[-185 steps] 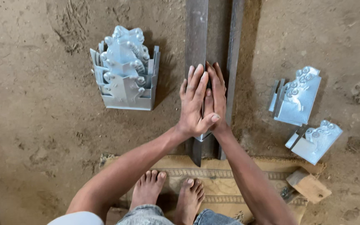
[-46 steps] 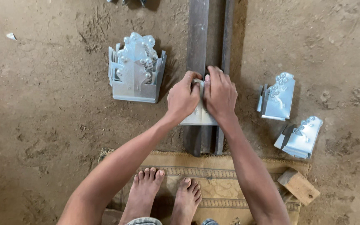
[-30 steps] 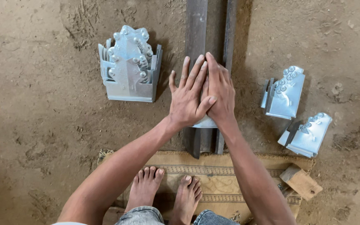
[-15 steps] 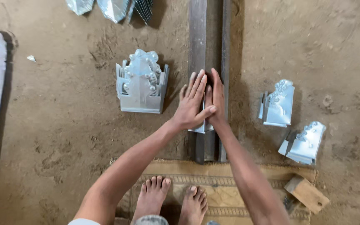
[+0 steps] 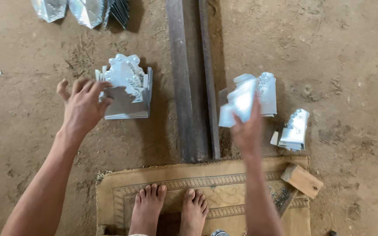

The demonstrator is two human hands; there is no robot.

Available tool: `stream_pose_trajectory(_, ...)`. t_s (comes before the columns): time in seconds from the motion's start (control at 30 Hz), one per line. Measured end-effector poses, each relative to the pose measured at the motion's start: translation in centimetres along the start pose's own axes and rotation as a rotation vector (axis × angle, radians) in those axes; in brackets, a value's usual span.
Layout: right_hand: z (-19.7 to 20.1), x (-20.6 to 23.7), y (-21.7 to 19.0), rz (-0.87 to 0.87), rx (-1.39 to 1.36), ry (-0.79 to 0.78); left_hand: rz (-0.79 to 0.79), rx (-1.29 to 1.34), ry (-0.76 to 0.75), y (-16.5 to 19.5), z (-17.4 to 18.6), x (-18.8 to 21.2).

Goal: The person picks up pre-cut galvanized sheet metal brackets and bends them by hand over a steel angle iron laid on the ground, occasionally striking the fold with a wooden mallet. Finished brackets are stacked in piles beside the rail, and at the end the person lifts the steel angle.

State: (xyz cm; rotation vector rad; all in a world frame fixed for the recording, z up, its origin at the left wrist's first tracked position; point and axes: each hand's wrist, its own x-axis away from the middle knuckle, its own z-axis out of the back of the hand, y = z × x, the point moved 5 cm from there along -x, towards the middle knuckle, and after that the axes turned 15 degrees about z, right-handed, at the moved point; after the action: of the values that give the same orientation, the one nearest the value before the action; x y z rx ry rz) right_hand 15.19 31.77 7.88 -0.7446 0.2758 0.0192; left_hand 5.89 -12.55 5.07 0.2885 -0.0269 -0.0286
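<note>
the left hand (image 5: 83, 107) reaches out with its fingers spread, the tips touching the left edge of a stack of shiny pressed-metal pieces (image 5: 125, 89) that stands on the dirt floor (image 5: 346, 52) left of the steel bar (image 5: 188, 78). the right hand (image 5: 246, 131), blurred, has its grip closed around one shiny metal piece (image 5: 240, 101), held up just above the floor to the right of the bar. right behind it stands another such piece (image 5: 267, 92), and a further one (image 5: 295, 130) lies near it to the right. no container is in view; the pieces sit loose in small groups. more shiny metal sheets (image 5: 84, 11) lie at the far left edge. near the person, bare feet (image 5: 171, 212) rest on a woven mat (image 5: 110, 196), with a wooden block (image 5: 302, 180) at its right corner and small dark nails (image 5: 278, 196) beside it. the floor is brown packed earth, scuffed all over.
</note>
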Motion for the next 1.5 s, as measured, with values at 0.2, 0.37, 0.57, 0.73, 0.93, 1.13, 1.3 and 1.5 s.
stream_pose_trajectory(0.2, 5.6, -5.5, 14.4, -0.19, 0.235, -0.144, 0.191, 0.628, -0.037, 2.4, -0.9, 0.7)
stream_pose_trajectory(0.37, 4.6, -5.4, 11.2, 0.075, 0.449, -0.101, 0.331, 1.208, -0.38, 11.0, -6.3, -0.7)
stream_pose_trajectory(0.57, -4.6, -6.6, 0.4, 0.196, 0.141, -0.174, 0.257, 1.036, -0.403, 17.7, -9.1, -1.0)
stream_pose_trajectory(0.73, -10.3, -7.0, -3.7, 0.266, 0.156, -0.3, 0.364, 0.91, -0.38, 17.6, -9.0, -0.7)
stream_pose_trajectory(0.93, -10.9, -6.7, -4.5, 0.338, 0.215, -0.285, 0.411, 0.901, -0.248, 18.3, -7.9, -0.2)
stream_pose_trajectory(1.13, -11.3, -6.2, -3.6, 0.374, 0.247, -0.275, 0.426, 0.883, -0.2, 18.6, -8.7, 0.3)
stream_pose_trajectory(1.3, -11.5, -6.2, -3.4, 0.378, 0.277, -0.272, 0.246, 0.798, -0.005, 19.2, -7.6, 0.6)
stream_pose_trajectory(1.5, -12.2, -6.0, -3.2, 0.274, 0.259, -0.36, -0.189, 0.451, 0.083, 20.9, -6.4, 1.7)
